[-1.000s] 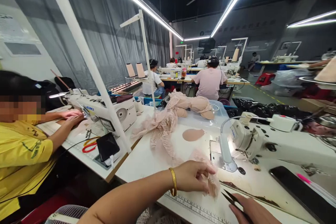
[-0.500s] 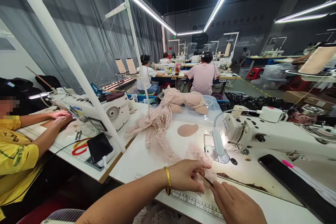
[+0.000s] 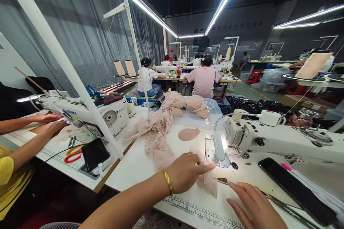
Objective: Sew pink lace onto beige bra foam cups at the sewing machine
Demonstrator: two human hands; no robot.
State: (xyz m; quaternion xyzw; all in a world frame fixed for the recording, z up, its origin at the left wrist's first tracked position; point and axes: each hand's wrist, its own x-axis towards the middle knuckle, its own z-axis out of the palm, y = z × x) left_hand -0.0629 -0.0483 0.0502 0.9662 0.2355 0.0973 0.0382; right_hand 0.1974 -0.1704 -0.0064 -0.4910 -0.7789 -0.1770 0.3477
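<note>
My left hand (image 3: 185,172), with a gold bangle at the wrist, is closed on a small piece of sheer pale pink lace (image 3: 211,183) at the table's front. Its index finger points toward the sewing machine's presser area, and the other fingertips are hidden. My right hand (image 3: 254,202) hovers low over the machine bed, fingers apart, holding nothing. Beside it lies a thin dark metal tool (image 3: 291,209), blurred, its kind unclear. A flat beige oval piece (image 3: 188,134) rests on the table beyond my left hand.
A bundle of pink lace with padded cups (image 3: 188,103) spreads over a clear plastic bin. My sewing machine (image 3: 268,132) stands at right, with a black phone (image 3: 292,186) in front. A ruler strip (image 3: 199,213) lines the table edge. At left a co-worker's hands (image 3: 55,123) are at another machine.
My right hand has let go of the dark pointed tool, opened, and moved right, away from the lace. My left hand has shifted slightly left, still at the lace. The view has turned slightly.
</note>
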